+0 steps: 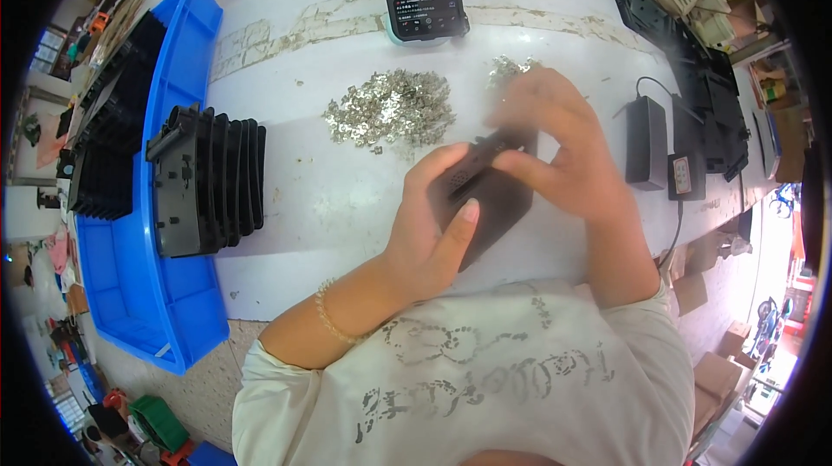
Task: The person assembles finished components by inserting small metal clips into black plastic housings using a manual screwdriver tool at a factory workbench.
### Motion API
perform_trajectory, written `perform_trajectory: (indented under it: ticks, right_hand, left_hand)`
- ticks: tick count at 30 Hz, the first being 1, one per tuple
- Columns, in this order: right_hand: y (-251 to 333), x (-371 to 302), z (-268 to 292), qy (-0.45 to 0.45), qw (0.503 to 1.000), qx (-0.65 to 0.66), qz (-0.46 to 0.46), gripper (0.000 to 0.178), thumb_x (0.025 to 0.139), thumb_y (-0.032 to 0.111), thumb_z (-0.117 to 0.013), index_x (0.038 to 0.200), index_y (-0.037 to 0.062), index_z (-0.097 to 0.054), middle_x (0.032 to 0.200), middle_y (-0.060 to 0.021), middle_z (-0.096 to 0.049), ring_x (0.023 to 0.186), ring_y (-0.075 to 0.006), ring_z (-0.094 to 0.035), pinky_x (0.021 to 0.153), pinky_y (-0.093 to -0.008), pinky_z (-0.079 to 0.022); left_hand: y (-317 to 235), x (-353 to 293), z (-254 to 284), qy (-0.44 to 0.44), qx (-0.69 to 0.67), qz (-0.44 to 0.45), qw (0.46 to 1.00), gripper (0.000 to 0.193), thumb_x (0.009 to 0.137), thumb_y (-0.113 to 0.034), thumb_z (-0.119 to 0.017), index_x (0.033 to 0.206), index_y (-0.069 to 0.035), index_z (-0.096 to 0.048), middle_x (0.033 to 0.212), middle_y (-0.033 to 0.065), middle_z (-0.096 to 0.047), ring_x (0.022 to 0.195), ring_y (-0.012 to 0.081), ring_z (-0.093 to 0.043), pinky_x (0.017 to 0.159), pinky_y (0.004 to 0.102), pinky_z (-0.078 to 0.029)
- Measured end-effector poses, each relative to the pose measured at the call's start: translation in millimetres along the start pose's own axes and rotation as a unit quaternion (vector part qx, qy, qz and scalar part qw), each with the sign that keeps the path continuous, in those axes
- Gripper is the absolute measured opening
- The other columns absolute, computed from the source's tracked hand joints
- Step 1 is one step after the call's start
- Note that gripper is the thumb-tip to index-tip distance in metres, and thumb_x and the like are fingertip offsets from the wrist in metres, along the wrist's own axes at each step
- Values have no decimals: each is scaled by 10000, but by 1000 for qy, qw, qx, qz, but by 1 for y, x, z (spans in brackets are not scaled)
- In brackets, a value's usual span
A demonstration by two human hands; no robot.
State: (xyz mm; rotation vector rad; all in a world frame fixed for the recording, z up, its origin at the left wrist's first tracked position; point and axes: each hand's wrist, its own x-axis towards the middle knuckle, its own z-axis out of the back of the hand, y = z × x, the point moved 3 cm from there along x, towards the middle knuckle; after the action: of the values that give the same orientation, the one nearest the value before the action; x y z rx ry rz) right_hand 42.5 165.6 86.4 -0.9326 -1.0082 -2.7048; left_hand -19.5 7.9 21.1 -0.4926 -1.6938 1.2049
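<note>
We have the black plastic case [503, 219] directly between our hands, close in front of the body, with its slotted, grilled narrow face slanting from lower left to upper right. Our left hand [420, 232] wraps its lower-left side, thumb across the front and fingers behind, closed firmly on it. Our right hand [576, 150] arches over the upper-right end, thumb against the case; its fingers are half curled and blurred, so we cannot tell whether they pinch anything. The right hand is nearer the small heap of metal pieces [510, 70], just beyond its fingers; the larger, glinting metal pile [390, 106] lies beyond the left. On the smooth, scuffed white tabletop [303, 245], ribbed black shells [217, 180] stand nested beside a glossy blue plastic tray [195, 301].
</note>
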Motion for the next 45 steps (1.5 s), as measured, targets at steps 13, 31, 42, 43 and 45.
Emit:
perform_trajectory:
  ticks: [13,31,42,43,45]
  right_hand:
    - [-4,-8,10,175,977,75,-91,134,781,119,-654,814,5,-592,683,-105,-556,615,-274,-520,560,-348,-397]
    - [-9,-12,-4,215,965,63,-140,205,791,188,-662,769,15,-555,661,-118,-524,582,-297,-474,542,-352,-385]
    - [4,-15,39,-127,922,364,23,222,964,215,-395,775,98,-384,659,34,-356,589,-99,-296,546,-261,-276]
    - [2,-18,40,-111,877,468,-1,261,961,283,-420,772,113,-362,669,20,-349,604,-117,-301,578,-284,-269]
    - [0,-18,41,-91,792,603,-21,300,976,327,-405,761,132,-328,686,12,-355,629,-131,-319,622,-293,-262]
  left_hand:
    - [6,5,-1,49,-83,195,976,415,944,-210,-498,1282,-22,-345,1219,122,-456,1145,185,-431,985,326,-345]
    - [14,13,4,-61,-75,241,966,309,823,-54,-650,1102,-73,-518,960,13,-563,904,80,-518,829,239,-422]
    - [33,3,3,-102,-298,376,871,213,832,-115,-658,934,-98,-471,849,-15,-561,781,52,-515,685,214,-435]
    - [35,3,3,-107,-313,382,863,206,838,-117,-651,930,-98,-467,838,-11,-561,764,57,-520,673,217,-440]
    - [37,2,3,-112,-326,390,854,200,843,-119,-644,926,-97,-463,827,-7,-561,746,62,-524,661,219,-446]
